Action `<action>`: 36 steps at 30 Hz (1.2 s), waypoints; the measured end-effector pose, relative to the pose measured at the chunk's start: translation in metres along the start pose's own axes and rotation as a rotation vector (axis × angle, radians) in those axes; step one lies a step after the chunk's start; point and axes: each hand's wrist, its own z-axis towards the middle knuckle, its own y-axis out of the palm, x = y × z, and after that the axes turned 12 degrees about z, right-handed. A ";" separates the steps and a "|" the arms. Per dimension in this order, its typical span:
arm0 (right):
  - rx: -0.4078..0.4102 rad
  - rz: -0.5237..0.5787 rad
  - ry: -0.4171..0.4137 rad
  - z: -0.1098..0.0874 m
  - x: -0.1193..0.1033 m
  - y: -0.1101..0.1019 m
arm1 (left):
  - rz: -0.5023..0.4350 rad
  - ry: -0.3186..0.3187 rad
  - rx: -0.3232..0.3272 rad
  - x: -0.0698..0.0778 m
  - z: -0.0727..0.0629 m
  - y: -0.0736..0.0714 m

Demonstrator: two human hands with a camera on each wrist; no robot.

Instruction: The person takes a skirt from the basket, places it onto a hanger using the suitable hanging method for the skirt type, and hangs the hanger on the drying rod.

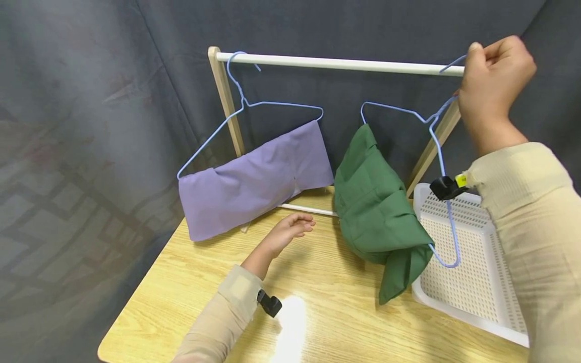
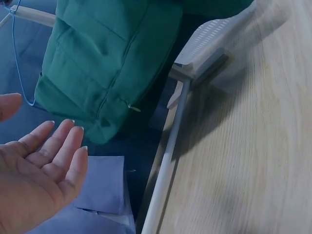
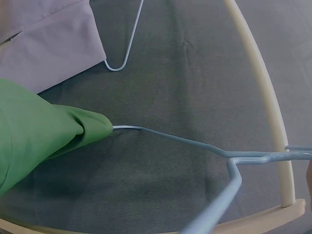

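At the right end of the white rail [image 1: 340,63], my right hand [image 1: 497,85] pinches a blue hanger [image 1: 436,121] near its hook. The hook's tip crosses the rail; whether it rests there I cannot tell. A folded green garment [image 1: 379,201] hangs over this hanger's bottom bar and sags to the left of the bar's right corner. My left hand [image 1: 288,233] is over the table, palm turned up and fingers loosely extended, holding nothing. In the left wrist view it lies just below the green garment [image 2: 112,63], apart from it.
A second blue hanger [image 1: 245,103] with a folded purple garment [image 1: 258,181] hangs at the rail's left end. Wooden posts [image 1: 224,96] carry the rail. A white perforated basket [image 1: 463,297] stands on the wooden table [image 1: 345,322] at right. A dark curtain is behind.
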 end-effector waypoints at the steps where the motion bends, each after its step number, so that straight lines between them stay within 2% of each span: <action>1: 0.004 0.003 0.000 0.000 -0.001 0.001 | 0.009 -0.003 0.010 0.001 0.000 -0.001; 3: 0.009 0.005 0.000 0.001 -0.002 0.002 | 0.045 -0.009 0.033 0.006 -0.003 -0.002; 6: 0.011 0.013 0.007 0.002 -0.003 0.003 | 0.148 -0.036 0.077 0.008 -0.005 -0.005; 11: 0.007 0.009 0.029 0.005 -0.005 0.005 | 0.421 -0.042 0.124 0.007 -0.007 -0.010; 15: -0.001 -0.054 0.019 0.008 -0.006 0.006 | 0.663 0.030 0.129 0.012 -0.009 -0.011; 18: -0.026 -0.102 0.033 0.011 -0.006 0.007 | 0.776 0.108 0.137 0.018 -0.010 -0.012; 21: -0.065 -0.105 0.089 0.015 -0.007 0.006 | 0.810 0.141 0.143 0.022 -0.010 -0.012; 25: -0.135 -0.100 0.156 0.017 -0.004 0.004 | 0.789 0.134 0.141 0.024 -0.009 -0.012; 31: -0.213 -0.112 0.181 0.014 0.004 0.001 | 0.750 0.118 0.152 0.022 -0.008 -0.013; 36: -0.226 -0.138 0.160 0.012 0.008 0.001 | 0.751 0.128 0.159 0.021 -0.007 -0.014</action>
